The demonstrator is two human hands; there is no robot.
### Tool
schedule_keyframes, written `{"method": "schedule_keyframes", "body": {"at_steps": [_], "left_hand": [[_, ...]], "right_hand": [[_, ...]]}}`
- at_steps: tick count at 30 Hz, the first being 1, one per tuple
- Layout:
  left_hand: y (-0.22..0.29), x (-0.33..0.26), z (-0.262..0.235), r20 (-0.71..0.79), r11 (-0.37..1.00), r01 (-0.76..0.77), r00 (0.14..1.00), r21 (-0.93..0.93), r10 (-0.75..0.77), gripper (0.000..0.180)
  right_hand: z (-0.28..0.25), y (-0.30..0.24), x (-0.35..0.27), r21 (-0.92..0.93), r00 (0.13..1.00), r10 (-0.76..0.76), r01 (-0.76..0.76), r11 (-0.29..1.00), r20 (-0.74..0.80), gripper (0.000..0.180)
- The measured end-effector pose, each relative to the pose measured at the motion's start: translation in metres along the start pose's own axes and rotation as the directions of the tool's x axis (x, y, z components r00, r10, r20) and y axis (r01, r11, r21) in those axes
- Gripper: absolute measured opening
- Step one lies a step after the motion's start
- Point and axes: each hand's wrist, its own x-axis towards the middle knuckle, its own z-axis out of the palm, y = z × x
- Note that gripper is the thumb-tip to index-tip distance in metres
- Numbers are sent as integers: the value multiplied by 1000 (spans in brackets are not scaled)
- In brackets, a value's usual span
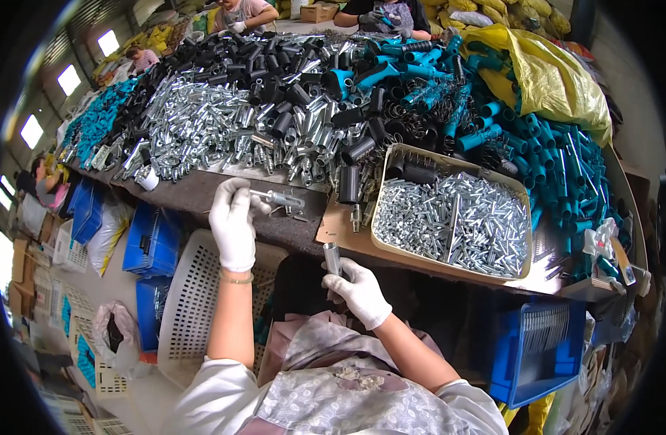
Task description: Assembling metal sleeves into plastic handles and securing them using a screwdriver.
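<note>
My left hand (235, 228), in a white glove, is raised at the table's front edge. Its fingers pinch one end of a slim silver metal fitting (279, 198), whose thicker end points right over the dark table top. Lower and to the right, my right hand (360, 293), gloved too, is closed round a short silver metal tube (333, 259). The tube stands nearly upright, its open end at the top. Just beyond my hands lies a large heap of silver metal fittings (202, 119).
A cream tray (377, 235) of small silver pins and nuts sits right of my hands. Black sleeves (358, 150), teal tubes (550, 159) and a yellow sack (550, 72) lie beyond. Blue bins (152, 243) and a white basket (192, 312) stand below left. Co-workers (391, 16) sit across the table.
</note>
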Motion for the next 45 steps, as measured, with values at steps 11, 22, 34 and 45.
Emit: {"method": "schedule_keyframes", "body": {"at_steps": [11,22,34,45], "left_hand": [[15,-50,-10,276,952,303,912,50,-305,8],[14,-90,19,666,967,173,702,186,-254,47],[66,-97,13,716,899,-177,673,402,-187,39],[45,-102,21,377,950,288,872,118,-311,30]], "right_hand": [[-6,7,-11,-737,829,-560,385,555,11,37],[-1,-30,-34,99,969,-59,36,994,242,41],[-116,-198,72,-954,830,-519,-287,-85,-203,28],[-112,-174,28,-990,670,-730,-65,123,-135,30]]}}
